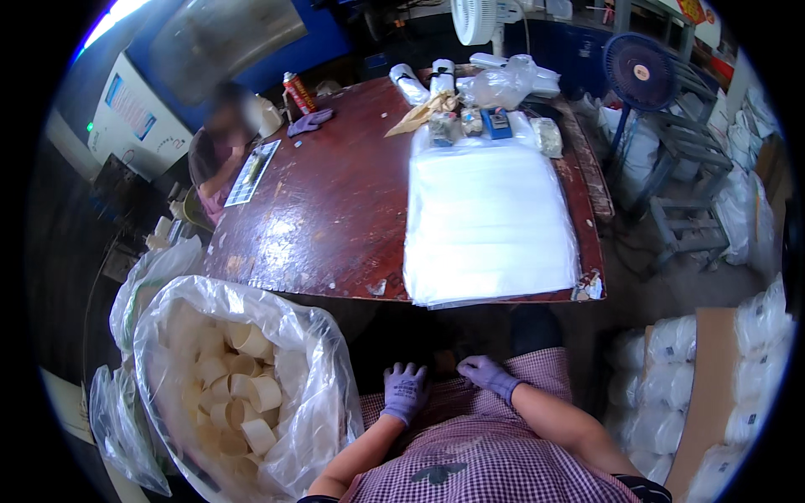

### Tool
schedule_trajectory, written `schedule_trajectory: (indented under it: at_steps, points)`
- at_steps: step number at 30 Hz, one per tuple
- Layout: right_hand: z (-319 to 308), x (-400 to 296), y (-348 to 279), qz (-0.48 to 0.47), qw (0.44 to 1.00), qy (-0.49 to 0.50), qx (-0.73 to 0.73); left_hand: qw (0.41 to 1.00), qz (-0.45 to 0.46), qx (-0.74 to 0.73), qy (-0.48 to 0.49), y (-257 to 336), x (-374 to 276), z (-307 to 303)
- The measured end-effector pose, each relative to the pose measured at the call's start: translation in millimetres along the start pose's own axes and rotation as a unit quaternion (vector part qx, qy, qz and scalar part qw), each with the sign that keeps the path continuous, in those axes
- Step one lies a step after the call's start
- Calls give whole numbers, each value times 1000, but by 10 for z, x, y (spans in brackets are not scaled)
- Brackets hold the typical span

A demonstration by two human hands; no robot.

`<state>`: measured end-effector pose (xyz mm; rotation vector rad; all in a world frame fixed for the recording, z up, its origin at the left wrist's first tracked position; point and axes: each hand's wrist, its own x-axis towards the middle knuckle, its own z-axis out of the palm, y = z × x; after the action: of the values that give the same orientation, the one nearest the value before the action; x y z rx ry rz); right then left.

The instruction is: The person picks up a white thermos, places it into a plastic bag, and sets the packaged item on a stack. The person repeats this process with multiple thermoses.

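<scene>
My left hand [405, 391], in a purple knit glove that bears printing, lies back-up on my lap with its fingers slightly apart and nothing in it. On the other side of my lap, my right hand [489, 376] wears a matching glove; its fingers bend downward, and their undersides are hidden. Both hands rest on a checked apron [465, 434]. To the left of my left hand stands a large clear plastic bag [321, 352] holding many cream-coloured ring-shaped pieces [236, 402]. A stack of clear plastic bags [490, 220] lies flat on the table in front of me.
Beyond my lap is a worn red-brown table [333, 220]. Wrapped weights and a blue device [497, 123] sit at the stack's far end. A co-worker [217, 151] sits at the left. Packed clear bundles [666, 383] stand at my right; a floor fan [640, 72] stands beyond.
</scene>
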<state>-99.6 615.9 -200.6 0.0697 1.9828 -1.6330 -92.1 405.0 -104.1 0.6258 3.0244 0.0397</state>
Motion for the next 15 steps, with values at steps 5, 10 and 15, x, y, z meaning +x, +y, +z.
schedule_trajectory:
  at_steps: [5, 10, 15]
  points:
    - [8, -36, -23, 10, 1000, 2, -19, 968, 74, -75, -226, 162, 109, 760]
    - [14, 83, 335, -76, 995, 1, -62, 922, 87, -179, -331, 306, 283, 699]
    - [70, 95, 382, -5, 999, -18, -38, 911, 44, -270, -309, 191, 255, 673]
